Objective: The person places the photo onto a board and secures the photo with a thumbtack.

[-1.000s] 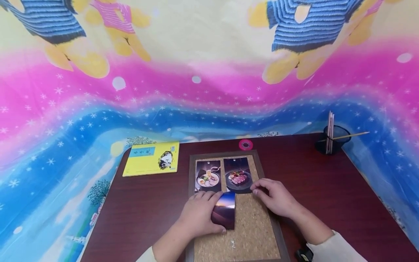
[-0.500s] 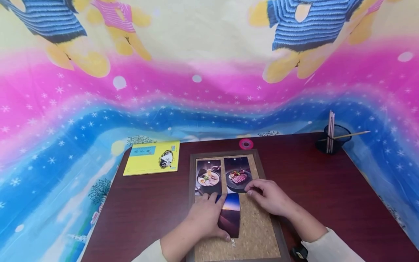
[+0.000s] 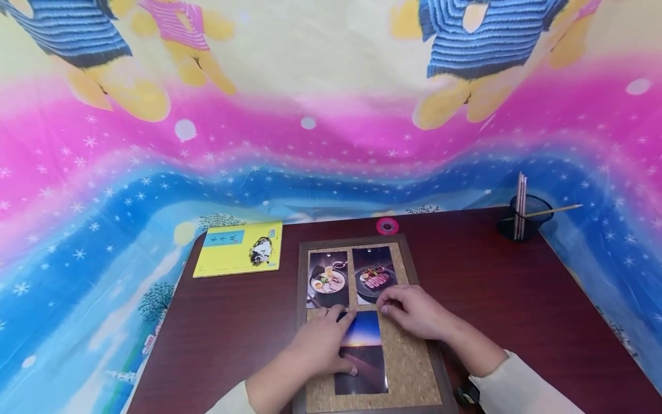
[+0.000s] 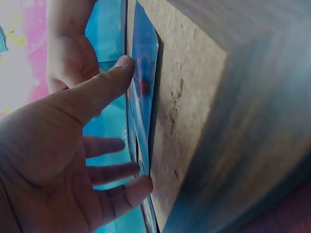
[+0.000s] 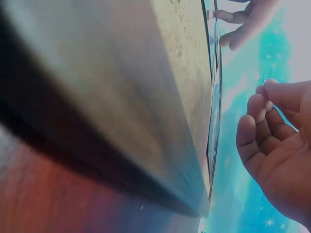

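Observation:
My left hand (image 3: 320,348) lies over the left side of a photo (image 3: 364,333) of a dusk sky. Its fingers and thumb are extended, the thumb resting on the print. That photo lies on the framed corkboard (image 3: 408,374), below two food photos: a noodle bowl (image 3: 328,280) and a meat plate (image 3: 376,277). In the left wrist view the dusk photo (image 4: 146,53) stands slightly off the cork. Just above its upper right corner, my right hand (image 3: 416,310) pinches a tiny pin (image 5: 264,78) between thumb and forefinger; only its thin tip shows.
At the back left of the dark wooden table (image 3: 238,328) lies a yellow book (image 3: 238,250). A pink tape roll (image 3: 387,226) sits behind the board. A mesh pencil cup (image 3: 524,221) stands back right; a black object (image 3: 468,394) lies by the right sleeve.
The dusk photo has shifted right and toward the person, and more of it now shows on the cork. My left hand moved slightly right; my right hand moved left toward the photo's top.

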The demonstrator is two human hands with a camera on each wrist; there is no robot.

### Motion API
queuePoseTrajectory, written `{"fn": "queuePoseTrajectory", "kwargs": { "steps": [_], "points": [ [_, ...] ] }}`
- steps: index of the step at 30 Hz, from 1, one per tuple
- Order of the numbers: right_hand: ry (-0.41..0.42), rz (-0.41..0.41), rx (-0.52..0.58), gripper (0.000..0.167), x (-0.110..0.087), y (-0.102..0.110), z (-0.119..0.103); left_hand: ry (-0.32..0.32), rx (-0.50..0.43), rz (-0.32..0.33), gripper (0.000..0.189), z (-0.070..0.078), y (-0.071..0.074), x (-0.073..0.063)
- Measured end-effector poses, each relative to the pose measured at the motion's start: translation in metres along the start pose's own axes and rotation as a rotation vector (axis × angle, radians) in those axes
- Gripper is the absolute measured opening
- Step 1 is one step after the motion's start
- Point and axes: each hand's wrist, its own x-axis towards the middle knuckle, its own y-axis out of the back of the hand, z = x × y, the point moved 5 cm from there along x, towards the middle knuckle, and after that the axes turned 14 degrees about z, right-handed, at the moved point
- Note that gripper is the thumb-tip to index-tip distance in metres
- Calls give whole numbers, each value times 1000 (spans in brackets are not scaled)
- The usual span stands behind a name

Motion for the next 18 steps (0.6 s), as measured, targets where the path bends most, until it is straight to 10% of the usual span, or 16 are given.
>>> {"fn": "queuePoseTrajectory", "kwargs": {
  "steps": [18],
  "points": [
    [133, -157, -14, 9, 25, -31, -20, -56, 0, -13, 99, -8, -2, -8]
  ]
}}
